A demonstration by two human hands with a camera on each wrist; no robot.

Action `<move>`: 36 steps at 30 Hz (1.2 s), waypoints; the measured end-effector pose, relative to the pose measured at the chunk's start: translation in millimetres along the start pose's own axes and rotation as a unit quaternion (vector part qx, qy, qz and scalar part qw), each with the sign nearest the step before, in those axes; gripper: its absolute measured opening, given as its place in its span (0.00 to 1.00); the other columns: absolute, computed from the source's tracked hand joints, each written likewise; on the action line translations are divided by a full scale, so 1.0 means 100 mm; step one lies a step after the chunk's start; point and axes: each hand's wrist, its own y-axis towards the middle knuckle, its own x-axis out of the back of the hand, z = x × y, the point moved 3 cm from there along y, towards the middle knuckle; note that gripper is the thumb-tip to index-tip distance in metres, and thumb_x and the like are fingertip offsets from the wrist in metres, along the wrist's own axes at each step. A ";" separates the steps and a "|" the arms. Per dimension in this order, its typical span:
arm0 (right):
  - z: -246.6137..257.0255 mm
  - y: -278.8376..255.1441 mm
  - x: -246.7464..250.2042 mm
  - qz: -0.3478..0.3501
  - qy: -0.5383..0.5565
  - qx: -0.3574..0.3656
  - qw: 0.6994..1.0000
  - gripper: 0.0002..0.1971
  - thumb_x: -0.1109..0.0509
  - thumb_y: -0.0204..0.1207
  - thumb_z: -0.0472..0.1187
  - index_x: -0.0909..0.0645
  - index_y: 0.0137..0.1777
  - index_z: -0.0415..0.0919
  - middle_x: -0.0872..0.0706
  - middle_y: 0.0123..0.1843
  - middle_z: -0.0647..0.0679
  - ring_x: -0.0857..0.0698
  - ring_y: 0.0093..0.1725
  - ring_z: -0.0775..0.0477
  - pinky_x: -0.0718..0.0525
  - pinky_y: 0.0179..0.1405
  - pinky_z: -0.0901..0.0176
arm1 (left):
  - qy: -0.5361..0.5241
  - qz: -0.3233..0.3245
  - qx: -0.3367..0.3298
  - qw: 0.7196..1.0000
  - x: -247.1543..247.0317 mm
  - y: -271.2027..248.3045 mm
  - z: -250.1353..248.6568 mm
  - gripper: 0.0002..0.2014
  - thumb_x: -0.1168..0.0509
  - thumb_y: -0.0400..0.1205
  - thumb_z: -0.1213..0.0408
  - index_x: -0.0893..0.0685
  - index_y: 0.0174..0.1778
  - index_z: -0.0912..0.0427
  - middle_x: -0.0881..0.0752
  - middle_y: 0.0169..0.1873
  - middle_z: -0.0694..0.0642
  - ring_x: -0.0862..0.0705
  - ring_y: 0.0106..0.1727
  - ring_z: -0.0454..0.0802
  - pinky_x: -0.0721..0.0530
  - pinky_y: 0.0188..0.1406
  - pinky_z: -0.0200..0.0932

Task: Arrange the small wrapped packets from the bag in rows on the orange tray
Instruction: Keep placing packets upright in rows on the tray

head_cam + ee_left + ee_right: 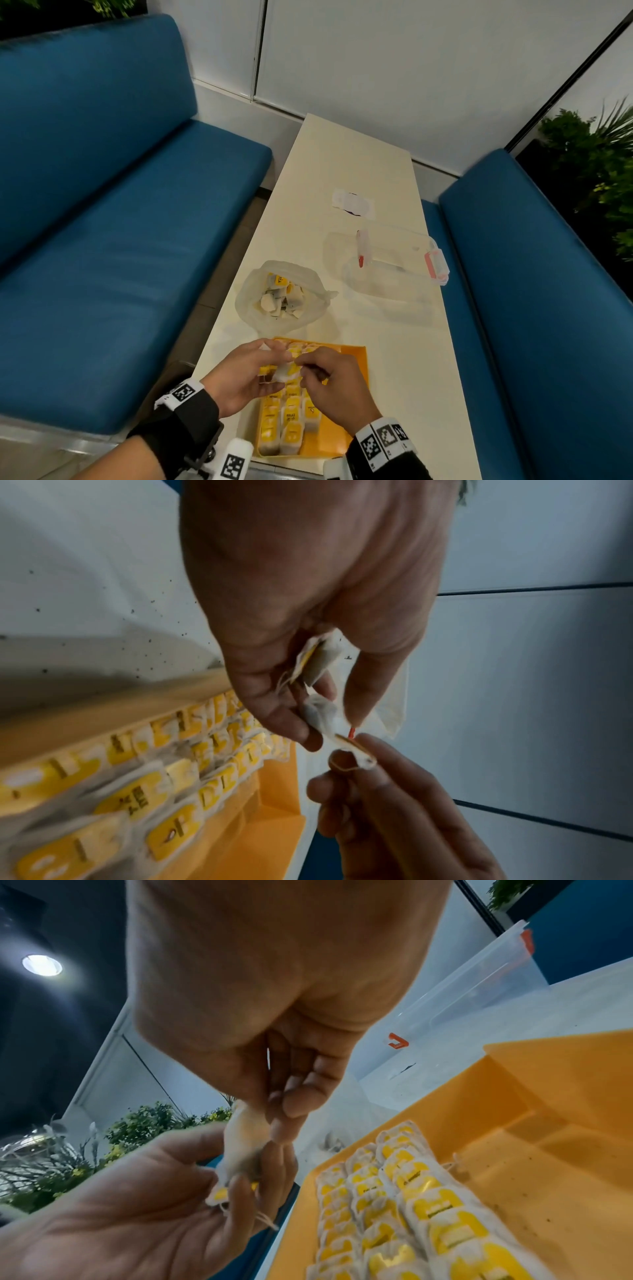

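Both hands meet above the orange tray (346,411), pinching one small white packet (287,371) with a yellow tag between them. My left hand (274,371) holds its body, and my right hand (306,370) pinches its other end. In the left wrist view the left hand (329,723) also keeps a second yellow-tagged packet (315,664) tucked under its fingers, while the right hand (356,753) nips the white packet's (318,715) corner. Rows of yellow-labelled packets (291,425) fill the tray's left part. The clear plastic bag (250,298) with more packets lies open just beyond the tray.
A clear lidded container (394,260) with red clips stands to the right of the bag, and a white wrapper (352,204) lies farther back. The narrow cream table (394,359) runs between two blue benches (120,240). The tray's right half (514,1164) is bare orange.
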 end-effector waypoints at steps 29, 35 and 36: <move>-0.07 0.21 0.22 -0.029 0.080 -0.125 0.988 0.04 0.22 0.73 0.37 0.11 0.40 0.47 0.09 0.38 0.53 0.14 0.38 0.58 0.18 0.40 0.68 | 0.218 -0.025 -0.161 0.962 0.00 0.13 0.03 0.08 0.19 0.75 0.62 0.05 0.48 0.57 0.08 0.53 0.59 0.08 0.52 0.59 0.10 0.46 0.45; -0.23 0.11 0.27 0.022 0.099 -0.180 0.978 0.02 0.27 0.76 0.33 0.17 0.44 0.38 0.10 0.33 0.41 0.12 0.31 0.53 0.22 0.31 0.68 | 0.193 -0.063 -0.126 0.971 0.07 0.16 0.06 0.05 0.24 0.81 0.66 0.08 0.49 0.62 0.08 0.51 0.59 0.06 0.48 0.55 0.08 0.48 0.48; -0.27 0.08 0.25 0.035 0.099 -0.186 0.977 0.02 0.28 0.77 0.32 0.18 0.44 0.38 0.10 0.33 0.40 0.11 0.33 0.51 0.23 0.30 0.67 | 0.192 -0.063 -0.122 0.972 0.07 0.17 0.07 0.05 0.25 0.81 0.65 0.08 0.50 0.62 0.08 0.50 0.59 0.06 0.48 0.55 0.08 0.50 0.50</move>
